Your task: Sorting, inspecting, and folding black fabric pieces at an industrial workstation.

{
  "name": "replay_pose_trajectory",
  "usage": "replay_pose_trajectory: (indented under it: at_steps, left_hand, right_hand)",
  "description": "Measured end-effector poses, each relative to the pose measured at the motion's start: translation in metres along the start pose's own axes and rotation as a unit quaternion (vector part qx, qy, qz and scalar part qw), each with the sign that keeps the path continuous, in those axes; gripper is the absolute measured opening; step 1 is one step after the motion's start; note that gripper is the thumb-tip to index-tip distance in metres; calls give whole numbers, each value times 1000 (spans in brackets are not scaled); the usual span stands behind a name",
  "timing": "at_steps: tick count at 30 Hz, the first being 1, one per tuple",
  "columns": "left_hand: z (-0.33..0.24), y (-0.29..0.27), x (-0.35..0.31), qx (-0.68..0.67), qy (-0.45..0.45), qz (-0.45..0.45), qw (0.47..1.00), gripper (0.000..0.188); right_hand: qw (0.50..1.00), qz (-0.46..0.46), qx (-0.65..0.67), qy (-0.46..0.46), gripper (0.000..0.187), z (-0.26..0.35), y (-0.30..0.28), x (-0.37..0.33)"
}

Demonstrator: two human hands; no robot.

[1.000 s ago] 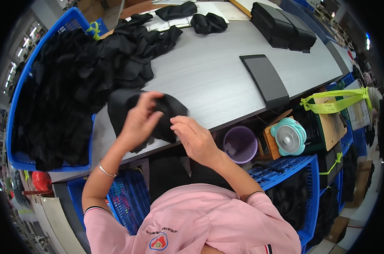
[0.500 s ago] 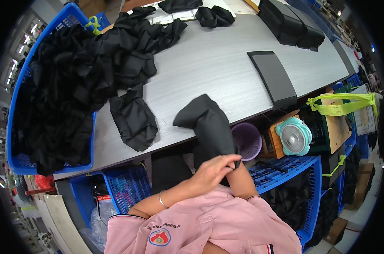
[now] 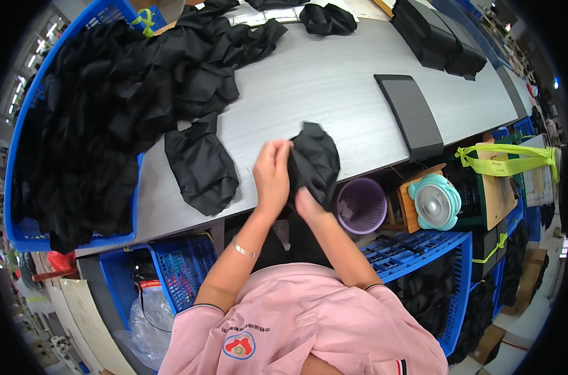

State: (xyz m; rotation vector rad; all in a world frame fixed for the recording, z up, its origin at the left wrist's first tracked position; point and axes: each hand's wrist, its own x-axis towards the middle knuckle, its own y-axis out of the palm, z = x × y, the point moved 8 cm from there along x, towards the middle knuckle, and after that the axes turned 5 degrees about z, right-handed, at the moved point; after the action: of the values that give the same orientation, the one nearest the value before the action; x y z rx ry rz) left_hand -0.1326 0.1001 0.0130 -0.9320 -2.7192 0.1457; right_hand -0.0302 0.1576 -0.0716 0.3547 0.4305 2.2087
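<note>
A black fabric piece [image 3: 315, 159], shaped like a pouch or sleeve, is held up over the near edge of the grey table [image 3: 296, 81]. My left hand [image 3: 273, 178] pinches its left edge with fingers closed together. At the lower opening, my right hand [image 3: 305, 203] goes into the cloth, so its fingers are hidden. Another black fabric piece [image 3: 202, 165] lies crumpled on the table to the left. Beyond it, a large heap of black pieces [image 3: 109, 125] fills and spills out of a blue basket [image 3: 12, 187].
Flat dark panels [image 3: 412, 115] lie at the right, with stacked ones [image 3: 443, 40] behind. Below the table edge are a purple bin [image 3: 362, 219], a turquoise fan [image 3: 435, 201] and a blue crate [image 3: 415, 250]. More blue baskets [image 3: 171, 275] stand at lower left.
The fabric piece was drawn over my right forearm and is now bunched nearer that hand. My left hand has moved from the right forearm up to the fabric's left edge.
</note>
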Motion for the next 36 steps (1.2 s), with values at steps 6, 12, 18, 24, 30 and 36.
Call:
replay_pose_trajectory:
  at_steps: [6, 12, 18, 24, 30, 36]
  left_hand:
    - [114, -78, 88, -28, -9, -90, 995, 23]
    - [76, -82, 71, -122, -42, -33, 991, 17]
    - [-10, -43, 8, -79, -28, 65, 994, 10]
    - [-70, -37, -28, -1, 84, 97, 992, 4]
    - [-36, -60, -18, 42, 131, -15, 990, 5]
    - [14, -45, -27, -340, -170, 61, 923, 25]
  right_hand:
    - [951, 207, -163, 162, 22, 43, 69, -66]
    - [958, 192, -76, 198, 29, 49, 12, -77]
    - [903, 63, -406, -125, 84, 125, 45, -15]
    - [898, -36, -436, -49, 62, 105, 2, 0]
    - [952, 102, 108, 267, 20, 68, 20, -42]
    - [935, 57, 147, 318, 40, 69, 22, -52]
